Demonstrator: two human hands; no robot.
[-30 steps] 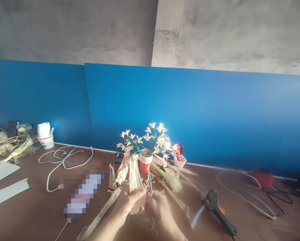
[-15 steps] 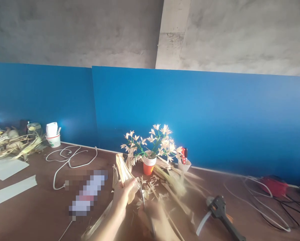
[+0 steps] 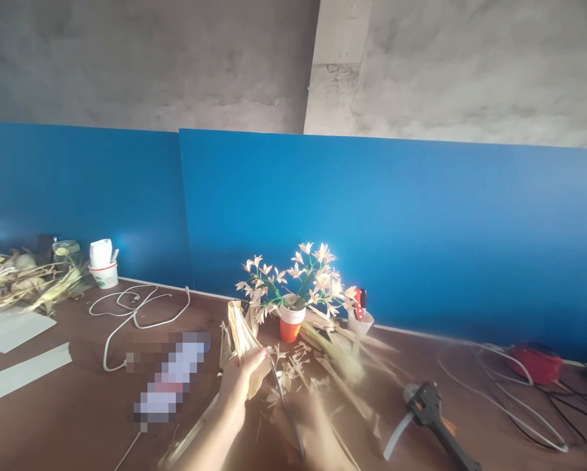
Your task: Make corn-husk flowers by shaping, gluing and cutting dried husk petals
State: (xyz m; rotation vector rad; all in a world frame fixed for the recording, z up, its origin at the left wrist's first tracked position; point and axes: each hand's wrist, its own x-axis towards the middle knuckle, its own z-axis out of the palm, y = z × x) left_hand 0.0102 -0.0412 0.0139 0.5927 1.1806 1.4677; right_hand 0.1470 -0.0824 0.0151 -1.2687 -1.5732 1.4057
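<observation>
My left hand is closed on a pale dried corn husk, its thumb pressed flat over the folded layers and the husk's wide end rising above the fingers. My right hand, hazy in the glare, grips a slim dark metal tool that looks like scissors. The tip of the scissors reaches the husk's edge beside my left thumb. Just beyond lie small cut husk flowers and scraps. Behind them an orange and white paper cup holds green stems with pale husk flowers.
A black glue gun lies at right, with cables and a red object beyond. A white cup holds a red-handled tool. At left are a white cord, a pixelated item, paper sheets and a husk pile.
Both hands stay nearly in place. The scissors' tip has shifted very slightly to the left at the husk's edge.
</observation>
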